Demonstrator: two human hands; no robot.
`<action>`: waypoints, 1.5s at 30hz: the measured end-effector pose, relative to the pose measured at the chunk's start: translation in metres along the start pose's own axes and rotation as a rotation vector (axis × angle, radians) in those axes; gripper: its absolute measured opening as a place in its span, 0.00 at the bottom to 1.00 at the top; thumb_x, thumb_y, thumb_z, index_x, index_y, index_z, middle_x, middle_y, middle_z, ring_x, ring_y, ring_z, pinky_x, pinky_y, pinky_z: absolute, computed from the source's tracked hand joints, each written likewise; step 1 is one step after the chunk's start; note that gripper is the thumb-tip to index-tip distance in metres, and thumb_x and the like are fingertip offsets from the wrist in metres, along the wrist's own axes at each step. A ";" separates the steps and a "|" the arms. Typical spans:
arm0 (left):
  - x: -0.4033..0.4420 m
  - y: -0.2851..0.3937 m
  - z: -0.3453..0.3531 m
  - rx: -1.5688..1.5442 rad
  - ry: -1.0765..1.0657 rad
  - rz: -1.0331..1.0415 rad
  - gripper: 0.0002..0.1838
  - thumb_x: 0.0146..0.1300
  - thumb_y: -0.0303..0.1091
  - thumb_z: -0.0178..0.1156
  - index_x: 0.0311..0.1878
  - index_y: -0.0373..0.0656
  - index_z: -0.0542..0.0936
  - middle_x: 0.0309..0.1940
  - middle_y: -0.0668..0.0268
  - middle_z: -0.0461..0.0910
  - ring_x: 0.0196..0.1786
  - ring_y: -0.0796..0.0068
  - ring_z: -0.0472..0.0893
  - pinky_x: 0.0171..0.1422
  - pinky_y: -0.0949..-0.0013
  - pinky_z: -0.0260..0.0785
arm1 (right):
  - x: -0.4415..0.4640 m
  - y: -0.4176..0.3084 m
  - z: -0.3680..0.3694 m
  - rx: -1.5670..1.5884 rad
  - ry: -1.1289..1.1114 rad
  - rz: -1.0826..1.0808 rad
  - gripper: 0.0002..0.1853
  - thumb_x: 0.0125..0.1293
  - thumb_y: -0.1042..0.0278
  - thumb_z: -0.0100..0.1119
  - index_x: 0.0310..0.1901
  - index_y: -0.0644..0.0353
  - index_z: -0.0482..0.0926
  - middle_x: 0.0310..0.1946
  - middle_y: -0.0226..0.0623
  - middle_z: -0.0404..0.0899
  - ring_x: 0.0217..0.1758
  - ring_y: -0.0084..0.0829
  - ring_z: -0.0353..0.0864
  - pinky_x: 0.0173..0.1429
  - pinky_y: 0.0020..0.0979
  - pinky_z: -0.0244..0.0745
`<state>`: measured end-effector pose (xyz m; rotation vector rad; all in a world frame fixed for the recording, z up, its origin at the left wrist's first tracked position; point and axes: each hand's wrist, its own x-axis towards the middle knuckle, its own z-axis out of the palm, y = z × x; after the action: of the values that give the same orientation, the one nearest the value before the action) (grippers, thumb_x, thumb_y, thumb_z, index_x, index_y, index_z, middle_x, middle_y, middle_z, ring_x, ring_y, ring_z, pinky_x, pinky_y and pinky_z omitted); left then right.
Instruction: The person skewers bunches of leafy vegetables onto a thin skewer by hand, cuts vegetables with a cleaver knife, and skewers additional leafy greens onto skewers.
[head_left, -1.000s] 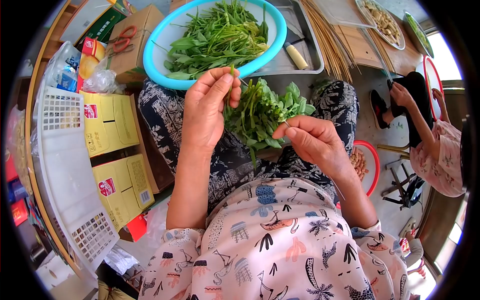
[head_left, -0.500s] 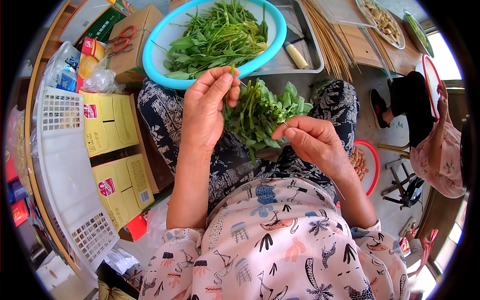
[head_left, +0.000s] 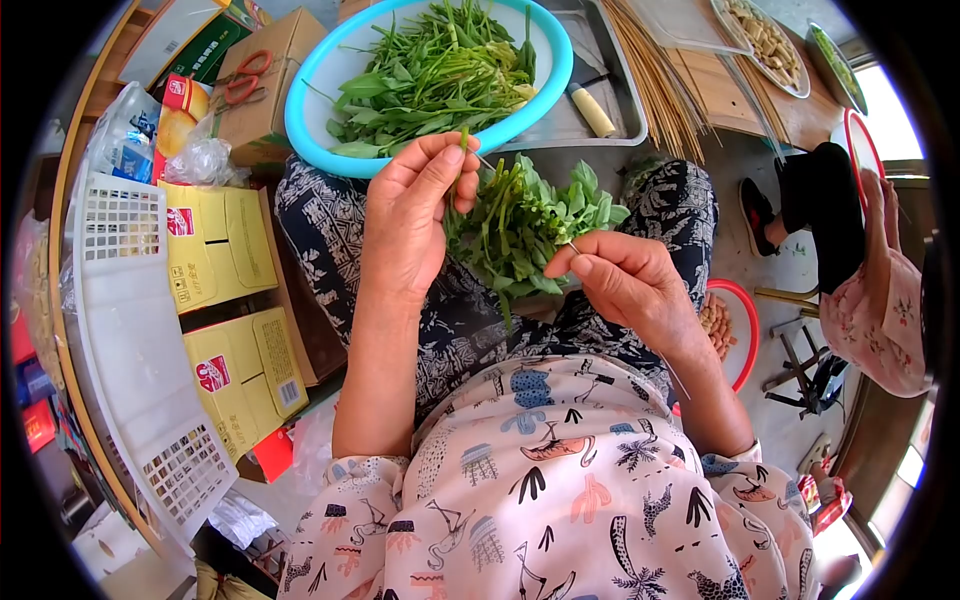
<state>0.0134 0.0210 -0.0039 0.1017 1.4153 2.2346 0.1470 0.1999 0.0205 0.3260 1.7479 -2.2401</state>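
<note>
- Our left hand [head_left: 410, 215] pinches a stem [head_left: 464, 138]; our right hand [head_left: 630, 282] pinches the stick [head_left: 573, 247].
- The greens [head_left: 530, 222] are bunched on the stick between them.
- Neither hand visibly shifts since earlier, so the work seems to pause.

Pale pink shirt [head_left: 560, 490] (bird-and-palm printed); dark trousers [head_left: 318, 235], white-patterned.

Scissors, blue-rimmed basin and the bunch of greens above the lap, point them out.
Scissors [head_left: 246, 77]: head view, on the red handles.
Blue-rimmed basin [head_left: 562, 62]: head view, on the rim's right side.
Bunch of greens [head_left: 535, 225]: head view, on the leaves.
</note>
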 end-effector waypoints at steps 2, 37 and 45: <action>0.000 0.000 0.000 0.003 -0.001 0.000 0.10 0.65 0.31 0.58 0.45 0.35 0.78 0.33 0.68 0.79 0.30 0.83 0.73 0.34 0.79 0.64 | 0.000 -0.001 0.000 -0.001 -0.001 0.002 0.11 0.71 0.65 0.52 0.40 0.62 0.82 0.18 0.14 0.65 0.18 0.08 0.53 0.21 0.16 0.47; 0.001 0.010 -0.011 0.058 -0.076 -0.018 0.10 0.63 0.30 0.60 0.44 0.34 0.80 0.31 0.69 0.79 0.28 0.83 0.72 0.32 0.80 0.62 | 0.001 0.001 0.002 -0.015 -0.021 -0.018 0.14 0.72 0.66 0.49 0.41 0.68 0.79 0.11 0.17 0.59 0.13 0.10 0.51 0.18 0.17 0.45; 0.002 0.020 -0.016 0.103 -0.162 -0.035 0.09 0.63 0.29 0.61 0.43 0.34 0.80 0.30 0.69 0.79 0.28 0.83 0.72 0.32 0.80 0.62 | 0.001 -0.004 0.005 -0.017 -0.032 -0.023 0.13 0.72 0.66 0.49 0.41 0.68 0.79 0.11 0.17 0.59 0.13 0.09 0.52 0.18 0.17 0.45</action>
<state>-0.0007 0.0020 0.0060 0.2841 1.4320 2.0737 0.1443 0.1963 0.0248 0.2662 1.7627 -2.2322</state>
